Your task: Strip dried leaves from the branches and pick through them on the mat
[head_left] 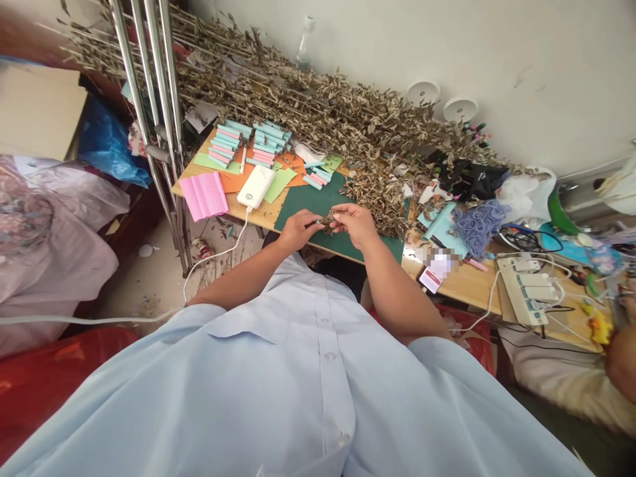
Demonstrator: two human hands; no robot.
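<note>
My left hand (299,230) and my right hand (355,224) meet over the front edge of a dark green mat (293,205). Between their fingertips is a small bunch of dried leaves (328,222), with the fingers of both hands closed on it. A heap of loose dried leaves (380,199) lies on the mat just beyond my right hand. Small rolled paper tubes in blue and pink (317,177) rest behind the mat, and more rolled tubes (271,142) are stacked in rows to the left.
Long dried plant stalks (278,86) cover the table's back along the wall. Left stand a white power bank (256,187) with a cable, pink paper (203,195) and metal crutches (154,86). Right are a phone (437,271), purple yarn (479,225), a power strip (521,288) and another person's arm.
</note>
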